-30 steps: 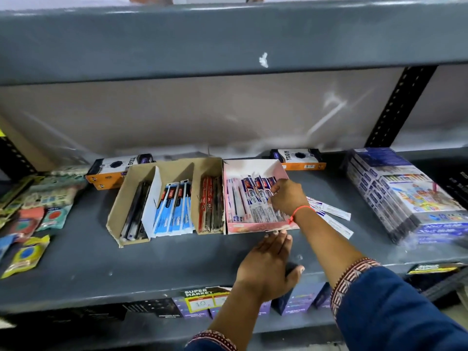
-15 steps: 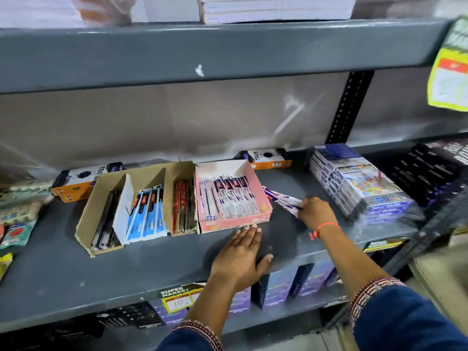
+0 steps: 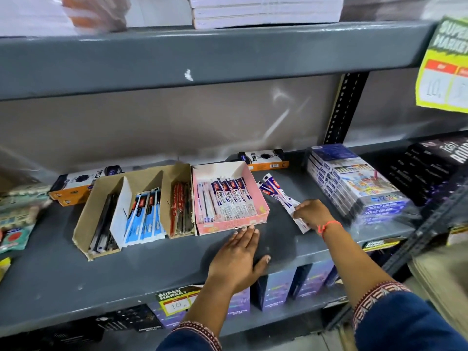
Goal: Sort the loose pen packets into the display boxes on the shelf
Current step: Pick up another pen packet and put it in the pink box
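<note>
A pink display box point(image 3: 260, 198) holding white-and-purple pen packets stands mid-shelf. To its left is a brown cardboard display box point(image 3: 83, 224) with black, blue and red pen packets in separate compartments. A few loose pen packets point(image 3: 274, 190) lie fanned on the shelf just right of the pink box. My right hand point(image 3: 312, 214) grips their near ends. My left hand point(image 3: 239, 259) lies flat on the shelf, fingers spread, fingertips touching the pink box's front wall.
A stack of wrapped colour-pen sets point(image 3: 354, 183) sits right of the loose packets. Orange-and-black boxes point(image 3: 263, 159) lie behind the display boxes. Small sachets point(image 3: 15, 234) are at far left. The grey shelf point(image 3: 126, 274) has an upper shelf close overhead.
My right hand left the pink box, moved right to the loose packets and closed on them. My left hand stayed flat in front of the pink box.
</note>
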`<state>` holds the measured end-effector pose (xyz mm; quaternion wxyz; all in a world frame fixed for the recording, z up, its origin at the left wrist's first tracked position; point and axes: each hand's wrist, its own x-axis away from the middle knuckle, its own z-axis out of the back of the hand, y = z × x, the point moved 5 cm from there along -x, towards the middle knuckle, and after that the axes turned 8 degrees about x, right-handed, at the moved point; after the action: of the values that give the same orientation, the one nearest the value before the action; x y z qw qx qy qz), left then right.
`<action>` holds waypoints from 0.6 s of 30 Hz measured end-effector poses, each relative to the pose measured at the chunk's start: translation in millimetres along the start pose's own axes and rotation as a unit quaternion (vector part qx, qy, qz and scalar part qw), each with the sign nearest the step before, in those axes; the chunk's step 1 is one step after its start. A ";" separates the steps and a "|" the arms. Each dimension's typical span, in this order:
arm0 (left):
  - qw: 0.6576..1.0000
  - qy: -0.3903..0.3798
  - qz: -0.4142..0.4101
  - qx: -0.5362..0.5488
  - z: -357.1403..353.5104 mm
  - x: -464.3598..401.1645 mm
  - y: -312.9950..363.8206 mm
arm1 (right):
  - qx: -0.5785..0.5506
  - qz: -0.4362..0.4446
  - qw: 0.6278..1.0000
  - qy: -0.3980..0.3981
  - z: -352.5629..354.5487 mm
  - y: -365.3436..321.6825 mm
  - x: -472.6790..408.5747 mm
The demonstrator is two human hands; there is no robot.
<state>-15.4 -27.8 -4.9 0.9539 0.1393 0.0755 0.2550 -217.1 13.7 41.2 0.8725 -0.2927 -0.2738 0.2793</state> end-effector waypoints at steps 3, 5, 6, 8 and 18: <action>1.000 0.015 -0.005 -0.001 0.0 0.5 0.0 | -0.190 -0.010 0.981 -0.030 1.3 -1.4 10.1; 1.000 0.022 -0.005 -0.002 -0.7 0.5 -0.5 | -0.248 -0.001 0.968 -0.049 0.0 -5.7 21.2; 1.000 0.025 -0.006 -0.005 -0.8 0.3 -0.7 | -0.267 0.010 0.962 -0.058 -0.8 -8.8 28.1; 0.999 0.032 -0.007 -0.008 -0.4 0.1 -0.6 | -0.307 0.035 0.949 -0.070 -4.0 -13.0 42.0; 0.999 0.049 -0.012 -0.008 1.8 -0.3 0.7 | -0.346 0.090 0.927 -0.110 -28.7 -10.7 76.2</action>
<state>-15.6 -27.8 -3.0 0.9532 0.1181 0.1219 0.2503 -142.3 45.6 52.8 0.6528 -0.5671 -0.4202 0.2753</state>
